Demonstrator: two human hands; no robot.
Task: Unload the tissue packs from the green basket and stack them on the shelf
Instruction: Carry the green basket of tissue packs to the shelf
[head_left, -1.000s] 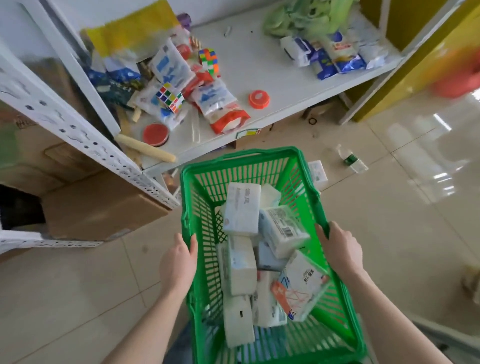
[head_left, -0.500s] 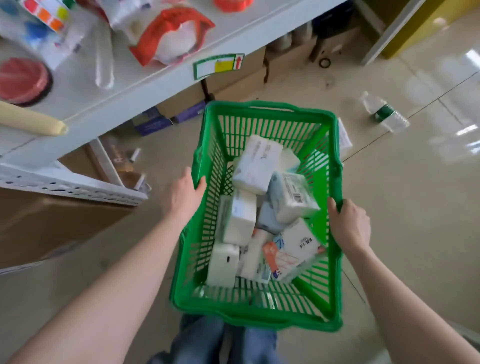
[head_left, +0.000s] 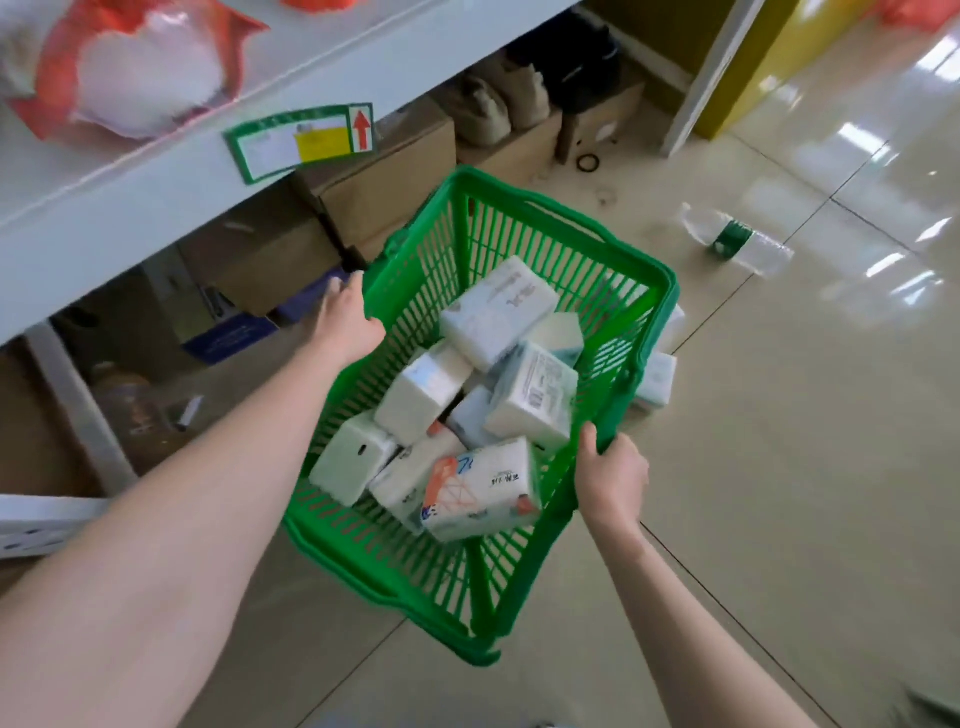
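Observation:
A green plastic basket (head_left: 519, 587) hangs low over the tiled floor, just in front of the white shelf (head_left: 156, 192). My left hand (head_left: 348, 322) grips its left rim and my right hand (head_left: 613, 473) grips its right rim. Several white tissue packs (head_left: 498, 312) lie jumbled inside; one near my right hand has an orange print (head_left: 478, 488). One more tissue pack (head_left: 657, 379) lies on the floor beyond the basket's right wall.
The shelf edge carries a green and yellow label (head_left: 301, 140), with a red and white bag (head_left: 140, 78) above it. Cardboard boxes (head_left: 384, 176) sit under the shelf. A plastic bottle (head_left: 737, 244) lies on the floor at the right.
The basket has dropped lower and turned to the right, beside the shelf's lower space. Both hands keep their hold on the rims. The view has tilted further down.

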